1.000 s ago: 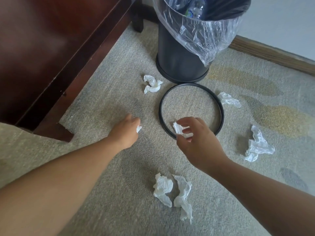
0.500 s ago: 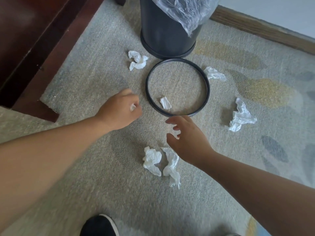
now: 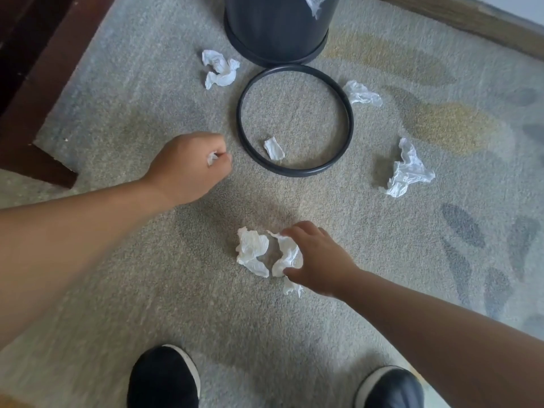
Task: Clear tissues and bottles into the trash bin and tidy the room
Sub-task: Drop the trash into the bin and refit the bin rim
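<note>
Gripping crumpled tissue [image 3: 290,253] betw. R hand [image 3: 321,260] fingers [image 3: 294,231] and thumb; L hand [image 3: 188,169] fingers pinch scrap [image 3: 212,158].

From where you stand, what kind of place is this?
Probably a bedroom or a hotel room, though I cannot be sure. It has a patterned carpet, a dark wooden furniture leg and a small lined bin near the wall.

A tissue [image 3: 273,148] lies inside the ring [image 3: 297,172], which lies just before the bin [image 3: 273,30].
</note>
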Available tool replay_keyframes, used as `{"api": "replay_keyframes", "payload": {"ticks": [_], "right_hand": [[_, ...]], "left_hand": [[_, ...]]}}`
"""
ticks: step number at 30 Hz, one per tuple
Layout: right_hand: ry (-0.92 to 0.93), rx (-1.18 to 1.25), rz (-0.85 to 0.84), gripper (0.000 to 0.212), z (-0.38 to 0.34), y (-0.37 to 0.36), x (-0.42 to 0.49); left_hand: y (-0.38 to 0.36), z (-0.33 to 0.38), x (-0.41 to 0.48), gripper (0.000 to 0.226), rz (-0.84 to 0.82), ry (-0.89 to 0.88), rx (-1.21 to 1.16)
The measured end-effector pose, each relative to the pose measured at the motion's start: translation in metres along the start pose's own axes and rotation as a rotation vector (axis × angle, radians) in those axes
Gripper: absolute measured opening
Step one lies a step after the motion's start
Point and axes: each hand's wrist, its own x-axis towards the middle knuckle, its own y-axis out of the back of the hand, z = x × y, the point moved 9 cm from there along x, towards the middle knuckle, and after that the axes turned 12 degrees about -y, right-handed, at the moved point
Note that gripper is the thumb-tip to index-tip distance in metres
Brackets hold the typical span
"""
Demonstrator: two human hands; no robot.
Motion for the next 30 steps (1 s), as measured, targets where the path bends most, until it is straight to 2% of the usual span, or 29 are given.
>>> {"api": "replay_keyframes", "payload": {"ticks": [5, 8, 12, 14, 19, 23, 28, 30], "right_hand": [[0.04, -0.161, 0.012, 0.083, -0.002, -0.013, -0.001], [0.031, -0.224, 0.019, 0.071, -0.002, -0.021, -0.001], [0.001, -0.134, 0.014, 0.032, -0.001, -0.025, 0.001], [-0.023, -0.104, -0.018, 0.022, 0.001, -0.027, 0.001], [-0.05, 0.006, 0.016, 0.011, 0.003, -0.014, -0.001], [-0.031, 0.137, 0.04, 0.018, -0.011, 0.004, 0.0], [0.098, 0.283, 0.05, 0.015, -0.048, 0.019, -0.001], [0.142, 0.267, 0.038, 0.012, -0.06, 0.018, -0.001]], "left_hand": [[-0.004, 0.001, -0.001, 0.028, 0.0, 0.002, -0.023], [-0.005, 0.002, -0.002, 0.03, -0.003, 0.004, -0.03], [-0.004, 0.004, -0.004, 0.027, 0.0, -0.009, -0.03], [-0.004, 0.002, -0.005, 0.027, -0.001, 0.0, -0.027], [-0.003, -0.001, -0.005, 0.03, 0.01, 0.024, -0.027], [-0.001, -0.003, -0.004, 0.029, 0.014, 0.044, -0.039], [0.0, -0.006, -0.003, 0.029, 0.021, 0.05, -0.037], [0.0, -0.007, -0.003, 0.028, 0.018, 0.044, -0.034]]}}
